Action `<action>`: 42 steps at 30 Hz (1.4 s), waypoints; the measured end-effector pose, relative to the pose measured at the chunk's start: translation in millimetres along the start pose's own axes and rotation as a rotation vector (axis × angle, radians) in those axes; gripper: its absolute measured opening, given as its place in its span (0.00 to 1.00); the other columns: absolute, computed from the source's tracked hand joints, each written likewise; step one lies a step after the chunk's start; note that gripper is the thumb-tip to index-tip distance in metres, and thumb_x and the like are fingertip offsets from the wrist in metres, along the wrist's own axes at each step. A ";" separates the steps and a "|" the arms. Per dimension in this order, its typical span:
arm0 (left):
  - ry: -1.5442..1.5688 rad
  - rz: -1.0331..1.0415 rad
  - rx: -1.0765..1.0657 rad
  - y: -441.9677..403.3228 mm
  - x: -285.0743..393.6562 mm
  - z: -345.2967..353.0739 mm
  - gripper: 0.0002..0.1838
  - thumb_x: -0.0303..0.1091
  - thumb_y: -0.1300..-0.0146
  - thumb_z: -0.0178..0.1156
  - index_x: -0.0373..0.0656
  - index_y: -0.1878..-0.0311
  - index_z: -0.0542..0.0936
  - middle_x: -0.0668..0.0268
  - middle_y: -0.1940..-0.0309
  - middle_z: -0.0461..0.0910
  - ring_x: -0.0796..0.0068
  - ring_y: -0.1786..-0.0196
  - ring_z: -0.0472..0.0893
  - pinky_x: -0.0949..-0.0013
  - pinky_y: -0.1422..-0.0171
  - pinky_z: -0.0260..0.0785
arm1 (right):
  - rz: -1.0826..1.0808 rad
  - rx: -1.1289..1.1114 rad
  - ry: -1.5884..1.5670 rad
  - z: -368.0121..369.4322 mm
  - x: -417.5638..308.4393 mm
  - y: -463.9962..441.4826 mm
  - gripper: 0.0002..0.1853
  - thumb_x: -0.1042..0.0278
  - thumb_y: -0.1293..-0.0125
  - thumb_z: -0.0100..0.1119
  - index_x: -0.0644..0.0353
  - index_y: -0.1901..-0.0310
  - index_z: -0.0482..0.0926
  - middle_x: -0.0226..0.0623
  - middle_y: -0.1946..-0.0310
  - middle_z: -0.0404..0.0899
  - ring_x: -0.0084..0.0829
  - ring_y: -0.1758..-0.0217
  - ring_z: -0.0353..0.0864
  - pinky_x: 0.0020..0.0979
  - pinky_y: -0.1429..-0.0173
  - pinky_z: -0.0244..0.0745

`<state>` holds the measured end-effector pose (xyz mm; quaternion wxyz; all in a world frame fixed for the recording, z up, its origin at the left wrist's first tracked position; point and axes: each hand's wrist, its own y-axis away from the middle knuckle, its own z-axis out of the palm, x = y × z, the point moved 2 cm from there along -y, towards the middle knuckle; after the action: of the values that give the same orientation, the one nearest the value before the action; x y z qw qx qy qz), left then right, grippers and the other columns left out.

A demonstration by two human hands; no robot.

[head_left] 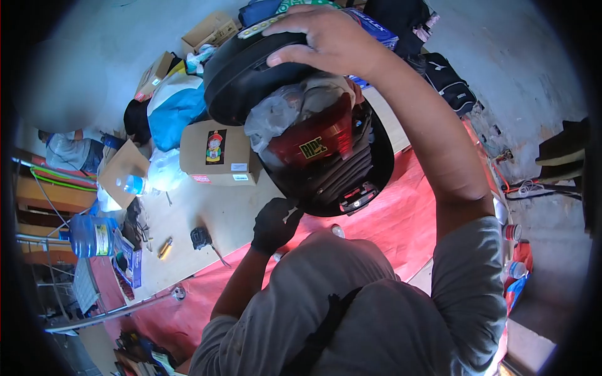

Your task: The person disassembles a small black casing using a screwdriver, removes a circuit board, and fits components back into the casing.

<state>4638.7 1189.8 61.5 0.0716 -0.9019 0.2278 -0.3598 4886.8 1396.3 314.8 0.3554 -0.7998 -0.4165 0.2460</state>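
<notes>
A black motorcycle top case (382, 150) with a red reflector panel (320, 135) and a yellow-lettered sticker stands tilted in front of me. Its black lid (241, 78) is swung up. The fingers of my bare right hand (326, 41) are closed over the lid's edge. My left hand (276, 224), in a dark glove, is closed at the case's lower left rim; a small pale piece shows by its fingers, too small to name. A clear plastic bag (276, 116) bulges out between the lid and the reflector. A latch (359, 198) sits on the case's near end.
A cardboard box (216, 153) stands left of the case on the pale tabletop (188, 219). Farther left are a black tape measure (201, 237), a yellow-handled tool (165, 249) and a water jug (91, 235). Bags and boxes line the wall; another person (69, 150) is at far left.
</notes>
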 end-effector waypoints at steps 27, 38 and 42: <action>-0.398 -1.034 0.314 211.2 -212.1 -169.2 0.37 0.54 0.49 0.77 0.55 0.37 0.75 0.54 0.45 0.79 0.46 0.41 0.80 0.44 0.39 0.75 | 0.503 -0.516 0.099 7.2 -152.6 241.9 0.28 0.72 0.61 0.81 0.61 0.54 0.82 0.46 0.48 0.80 0.54 0.38 0.74 0.52 0.32 0.67; -0.137 -0.930 0.107 238.3 -242.4 -187.7 0.54 0.62 0.45 0.74 0.50 0.21 0.59 0.44 0.47 0.79 0.41 0.46 0.83 0.45 0.42 0.76 | 0.966 -0.727 0.073 71.1 -227.0 202.5 0.31 0.70 0.54 0.84 0.66 0.47 0.81 0.49 0.50 0.86 0.48 0.44 0.85 0.46 0.38 0.79; -0.068 -0.895 0.065 247.0 -252.9 -190.4 0.59 0.59 0.47 0.76 0.48 0.18 0.55 0.41 0.46 0.79 0.40 0.45 0.83 0.46 0.40 0.76 | 0.825 -0.707 -0.322 168.0 -266.9 160.9 0.32 0.62 0.49 0.85 0.69 0.47 0.81 0.48 0.56 0.86 0.40 0.54 0.88 0.37 0.46 0.83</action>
<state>4258.9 1094.5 -27.7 -0.0552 -0.9202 -0.1989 -0.3325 4708.0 1168.4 111.2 -0.1277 -0.9191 -0.1753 0.3290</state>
